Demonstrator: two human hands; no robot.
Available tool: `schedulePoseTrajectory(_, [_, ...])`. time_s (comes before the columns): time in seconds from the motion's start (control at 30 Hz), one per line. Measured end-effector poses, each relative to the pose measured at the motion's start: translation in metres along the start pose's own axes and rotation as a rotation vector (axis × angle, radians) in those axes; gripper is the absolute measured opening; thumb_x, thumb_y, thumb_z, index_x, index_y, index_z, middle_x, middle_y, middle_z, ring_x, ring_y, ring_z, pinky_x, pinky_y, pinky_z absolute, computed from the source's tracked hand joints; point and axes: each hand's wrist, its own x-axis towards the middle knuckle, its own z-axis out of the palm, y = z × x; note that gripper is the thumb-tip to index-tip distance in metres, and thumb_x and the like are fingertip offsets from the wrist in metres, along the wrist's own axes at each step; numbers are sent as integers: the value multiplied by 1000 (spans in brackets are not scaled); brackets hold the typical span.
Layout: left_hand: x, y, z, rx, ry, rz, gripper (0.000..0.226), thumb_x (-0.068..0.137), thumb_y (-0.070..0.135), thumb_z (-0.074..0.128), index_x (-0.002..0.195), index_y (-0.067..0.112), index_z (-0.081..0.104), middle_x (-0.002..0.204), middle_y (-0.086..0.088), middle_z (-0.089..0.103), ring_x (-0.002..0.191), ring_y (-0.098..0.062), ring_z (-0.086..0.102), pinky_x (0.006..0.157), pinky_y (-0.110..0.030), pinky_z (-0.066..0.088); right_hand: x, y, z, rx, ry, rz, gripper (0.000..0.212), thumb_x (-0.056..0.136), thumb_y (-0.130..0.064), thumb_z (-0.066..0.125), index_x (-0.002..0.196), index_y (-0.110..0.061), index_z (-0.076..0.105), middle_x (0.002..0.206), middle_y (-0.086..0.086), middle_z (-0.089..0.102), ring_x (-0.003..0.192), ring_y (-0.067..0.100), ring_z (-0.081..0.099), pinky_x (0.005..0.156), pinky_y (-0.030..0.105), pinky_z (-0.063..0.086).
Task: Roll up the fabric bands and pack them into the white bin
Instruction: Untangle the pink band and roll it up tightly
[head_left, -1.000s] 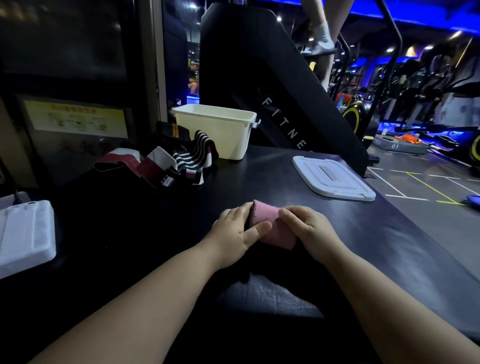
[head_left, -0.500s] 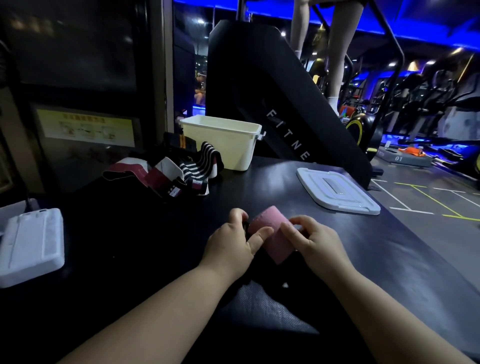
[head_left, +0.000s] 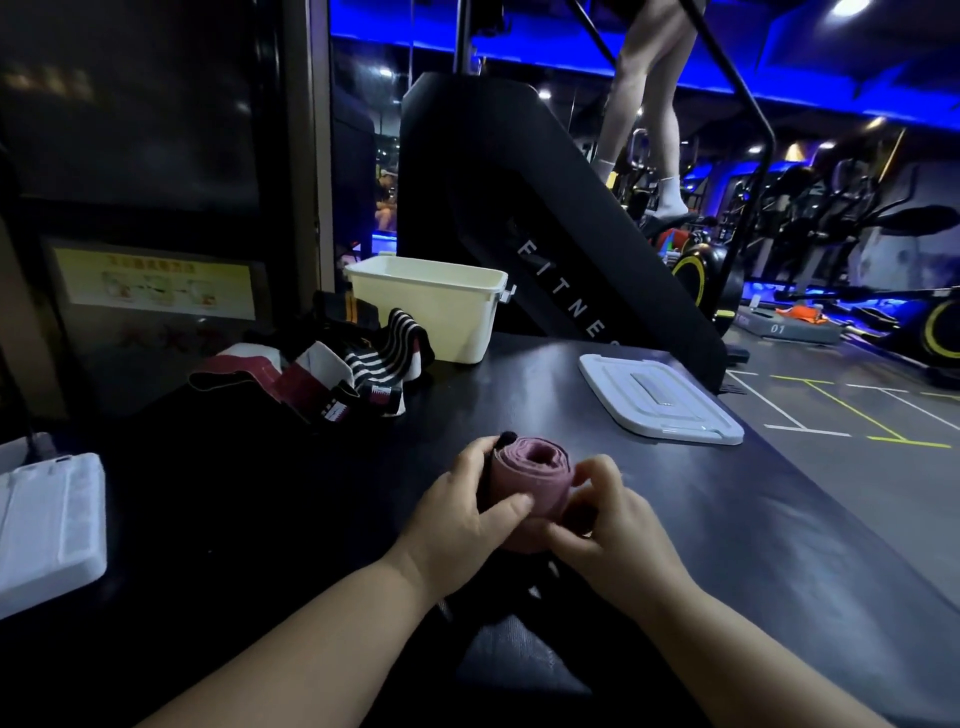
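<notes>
Table (head_left: 675, 519): bin (head_left: 441, 317) upper centre; bands (head_left: 332, 374) left of it; lid (head_left: 657, 402) right; roll (head_left: 524, 483) at centre, between both hands.

**Lettering around the gym**

White letters reading "FITNE" run down the slanted black side of the stair machine (head_left: 519, 218), cut off at the tabletop (head_left: 519, 400) edge. A grey platform (head_left: 777, 328) on the floor carries "01". The print on the yellow sign (head_left: 156, 283) at the left and on the small tags of the fabric bands (head_left: 363, 384) is too blurred to read.
</notes>
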Motion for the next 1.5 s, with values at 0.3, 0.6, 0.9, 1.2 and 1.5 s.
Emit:
schedulePoseTrajectory(0.3, [3,1,-6,33,-64,-26,75,61,35,91,110,50,35,110,28,53,103,19,50,84,-1,39,-4,5,2,-63,-43,-192,34,78,-51,57,99,-36,34,87,-17,66,75,10,60,69,34,51])
schedulePoseTrajectory(0.6, [3,1,-9,-21,-50,-43,75,59,21,93,108,41,40,109,17,62,100,11,59,92,-13,46,0,5,0,49,-18,-157,12,95,-32,58,104,-27,52,82,-16,69,77,-2,60,71,20,44])
schedulePoseTrajectory(0.9, [0,2,-12,-90,-137,-48,78,58,29,88,117,36,38,113,14,62,101,12,59,91,-11,45,4,10,-1,325,47,-55,45,89,-21,69,121,-40,44,122,-6,56,106,-1,58,85,16,48])
schedulePoseTrajectory(1.2, [0,2,-14,-105,-226,-68,95,48,45,83,128,36,32,118,10,63,109,1,60,101,-24,47,3,10,-6,663,-132,-39,43,89,-3,62,127,-20,48,117,10,68,104,15,68,85,22,52])
schedulePoseTrajectory(1.5, [-1,2,-14,-164,-231,-72,86,45,38,86,118,41,42,112,11,67,105,-1,63,95,-23,50,8,8,-18,774,-235,15,51,79,-8,74,124,-19,54,104,7,73,98,17,68,84,26,53])
